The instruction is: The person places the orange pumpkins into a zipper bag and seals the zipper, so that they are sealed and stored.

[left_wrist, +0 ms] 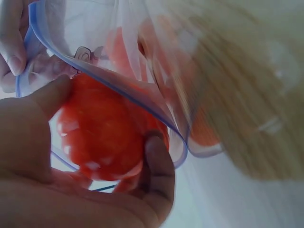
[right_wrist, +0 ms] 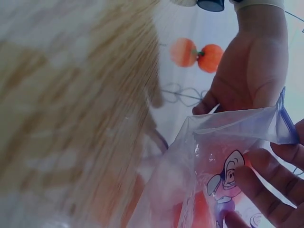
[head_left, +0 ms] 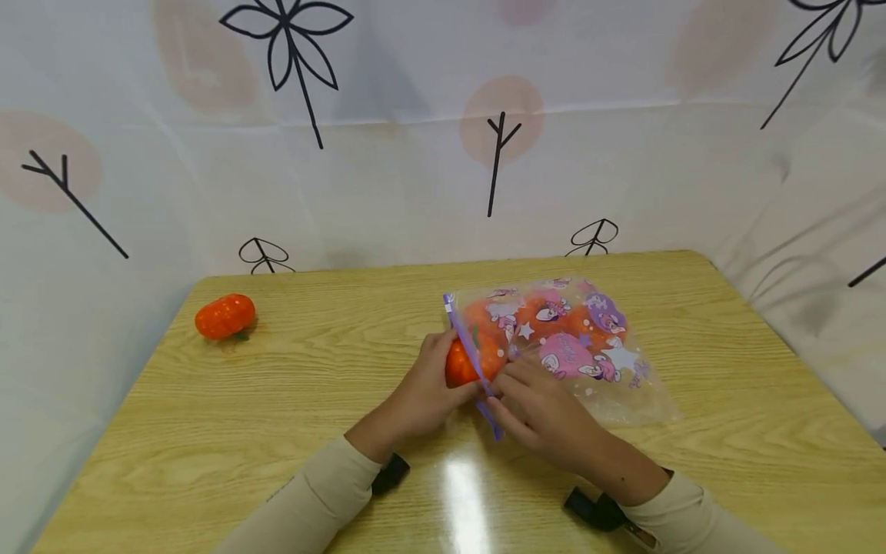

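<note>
My left hand (head_left: 424, 394) grips a glossy orange-red toy pumpkin (head_left: 460, 367) at the mouth of a clear zip bag (head_left: 647, 400). In the left wrist view, fingers and thumb curl round the pumpkin (left_wrist: 102, 130), which is partly inside the purple zip edge (left_wrist: 118, 89). My right hand (head_left: 547, 412) pinches the near side of the bag's mouth. In the right wrist view, the right hand's fingers (right_wrist: 270, 190) lie along the printed film. Several more orange-red shapes show through the bag, partly hidden by its pink and purple pictures.
Another orange-red pumpkin (head_left: 224, 316) lies on its side at the far left of the wood-grain table (head_left: 325, 331). Behind the table hangs a pale cloth (head_left: 401, 192) with black plant drawings. Dark wrist devices (head_left: 391, 473) sit under the sleeves.
</note>
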`<control>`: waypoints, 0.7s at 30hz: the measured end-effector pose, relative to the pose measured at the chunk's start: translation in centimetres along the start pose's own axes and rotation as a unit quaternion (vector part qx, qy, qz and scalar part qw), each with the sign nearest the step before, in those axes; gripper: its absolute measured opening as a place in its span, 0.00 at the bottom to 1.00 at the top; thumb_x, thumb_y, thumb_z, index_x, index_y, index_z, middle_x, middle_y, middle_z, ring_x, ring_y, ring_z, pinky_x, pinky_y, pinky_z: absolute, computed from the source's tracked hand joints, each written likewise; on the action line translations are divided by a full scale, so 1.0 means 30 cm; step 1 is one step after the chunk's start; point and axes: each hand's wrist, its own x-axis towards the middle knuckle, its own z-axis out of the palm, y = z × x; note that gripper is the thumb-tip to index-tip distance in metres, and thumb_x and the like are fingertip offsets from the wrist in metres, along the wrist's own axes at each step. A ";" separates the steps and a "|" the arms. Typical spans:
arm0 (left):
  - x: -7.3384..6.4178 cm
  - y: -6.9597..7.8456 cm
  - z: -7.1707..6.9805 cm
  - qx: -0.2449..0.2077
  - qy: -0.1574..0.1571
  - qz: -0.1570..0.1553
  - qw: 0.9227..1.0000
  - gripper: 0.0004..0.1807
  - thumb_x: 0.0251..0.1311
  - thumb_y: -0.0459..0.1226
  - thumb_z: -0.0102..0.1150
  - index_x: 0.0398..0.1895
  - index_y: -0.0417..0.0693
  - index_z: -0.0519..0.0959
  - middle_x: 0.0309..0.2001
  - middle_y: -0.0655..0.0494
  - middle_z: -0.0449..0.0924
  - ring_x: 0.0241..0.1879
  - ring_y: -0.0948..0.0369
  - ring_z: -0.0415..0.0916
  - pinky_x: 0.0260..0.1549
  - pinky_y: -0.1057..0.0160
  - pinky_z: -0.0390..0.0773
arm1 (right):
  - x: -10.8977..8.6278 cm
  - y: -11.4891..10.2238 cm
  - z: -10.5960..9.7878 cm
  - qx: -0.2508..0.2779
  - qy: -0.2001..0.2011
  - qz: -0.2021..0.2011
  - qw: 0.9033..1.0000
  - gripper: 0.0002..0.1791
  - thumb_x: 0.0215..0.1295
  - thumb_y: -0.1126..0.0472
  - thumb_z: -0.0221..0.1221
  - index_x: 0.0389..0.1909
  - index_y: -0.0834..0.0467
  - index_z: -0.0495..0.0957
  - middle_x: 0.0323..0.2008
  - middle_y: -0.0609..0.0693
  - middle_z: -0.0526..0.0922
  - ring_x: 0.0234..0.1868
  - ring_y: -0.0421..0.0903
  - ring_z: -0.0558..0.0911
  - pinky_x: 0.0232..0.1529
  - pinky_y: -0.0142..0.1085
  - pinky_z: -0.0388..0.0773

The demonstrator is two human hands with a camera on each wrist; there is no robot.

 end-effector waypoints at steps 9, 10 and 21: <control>-0.001 -0.004 0.010 0.014 0.012 -0.010 1.000 0.45 0.62 0.49 0.66 0.79 0.60 0.53 0.68 0.47 0.60 0.64 0.47 0.70 0.63 0.48 0.74 | -0.002 0.004 0.001 0.021 -0.009 0.001 1.000 0.05 0.64 0.63 0.63 0.35 0.50 0.78 0.37 0.40 0.78 0.38 0.34 0.74 0.38 0.30 0.77; -0.001 -0.005 0.010 0.002 0.008 -0.010 1.000 0.45 0.62 0.50 0.65 0.79 0.60 0.53 0.67 0.48 0.60 0.63 0.48 0.70 0.62 0.49 0.75 | -0.002 0.004 0.000 0.022 -0.010 0.003 1.000 0.04 0.64 0.63 0.63 0.35 0.50 0.78 0.37 0.41 0.78 0.38 0.34 0.74 0.38 0.30 0.78; 0.005 -0.014 -0.005 -0.089 -0.054 -0.004 0.995 0.35 0.65 0.47 0.54 0.75 0.68 0.56 0.65 0.54 0.61 0.60 0.56 0.66 0.64 0.54 0.70 | 0.002 0.004 -0.007 -0.001 -0.004 -0.008 1.000 0.04 0.70 0.59 0.58 0.36 0.52 0.80 0.39 0.42 0.82 0.47 0.41 0.80 0.56 0.45 0.77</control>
